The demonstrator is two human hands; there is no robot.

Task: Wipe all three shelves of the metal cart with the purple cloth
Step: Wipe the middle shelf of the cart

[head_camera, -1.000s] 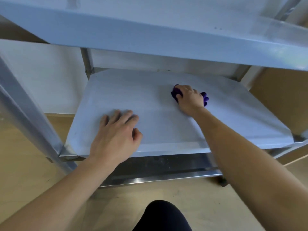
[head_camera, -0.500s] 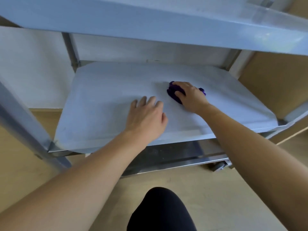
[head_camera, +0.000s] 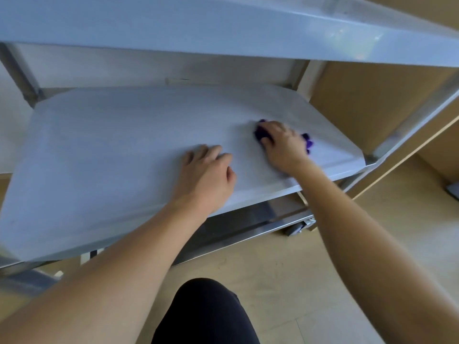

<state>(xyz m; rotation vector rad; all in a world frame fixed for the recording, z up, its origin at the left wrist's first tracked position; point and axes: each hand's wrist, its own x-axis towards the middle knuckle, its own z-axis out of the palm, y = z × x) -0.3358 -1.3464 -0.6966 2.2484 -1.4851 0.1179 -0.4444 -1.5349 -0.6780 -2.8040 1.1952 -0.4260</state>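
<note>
The metal cart's middle shelf [head_camera: 111,150] spreads across the head view, with the top shelf [head_camera: 198,23] overhanging it and the bottom shelf's front edge [head_camera: 243,232] below. My right hand [head_camera: 283,145] presses the bunched purple cloth [head_camera: 308,142] onto the middle shelf's right part; the hand hides most of the cloth. My left hand [head_camera: 208,177] lies palm down on the same shelf, just left of the right hand, fingers loosely together, holding nothing.
A cart upright [head_camera: 22,78] stands at the back left and another [head_camera: 417,115] at the right. A caster wheel [head_camera: 295,228] shows under the bottom shelf. Wooden panels [head_camera: 367,95] stand to the right, wooden floor [head_camera: 285,281] below. My dark-clothed knee [head_camera: 206,314] is at the bottom.
My left hand slid right along the middle shelf, from its left front toward my right hand. The right hand with the cloth moved nearer the shelf's right front, and the view shifted.
</note>
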